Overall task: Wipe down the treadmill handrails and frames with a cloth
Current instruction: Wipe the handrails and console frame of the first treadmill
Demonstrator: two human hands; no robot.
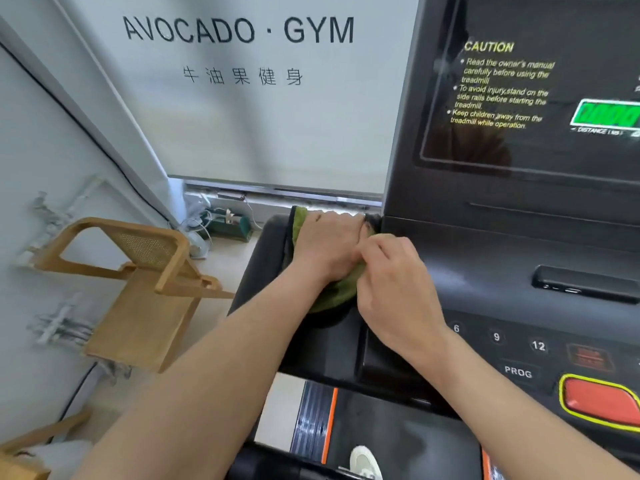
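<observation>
While we lean over the treadmill point(485, 271), both hands meet on the green cloth point(337, 289), which lies bunched on the black left arm of the frame point(261, 261), right beside the foot of the console. Our left hand point(327, 244) lies palm-down on the cloth, its fingers bent over the far edge, so we hold the cloth against the frame. A strip of green shows past the hand on its left side, and another fold shows below the wrist. Our right hand point(398, 289) comes in from the console side, touching the left one, its thumb and curled fingers pinching the near fold of the cloth.

To the right stands the dark screen point(519, 98) with yellow caution text and a green readout. Lower down we see round keys marked 6, 9 and 12, a PROG key and a red stop button point(599, 403) ringed in yellow. A pale shoe point(363, 460) rests on the belt below. On the left a wooden chair point(145, 299) stands by the wall, and the blind point(242, 133) behind reads AVOCADO · GYM.
</observation>
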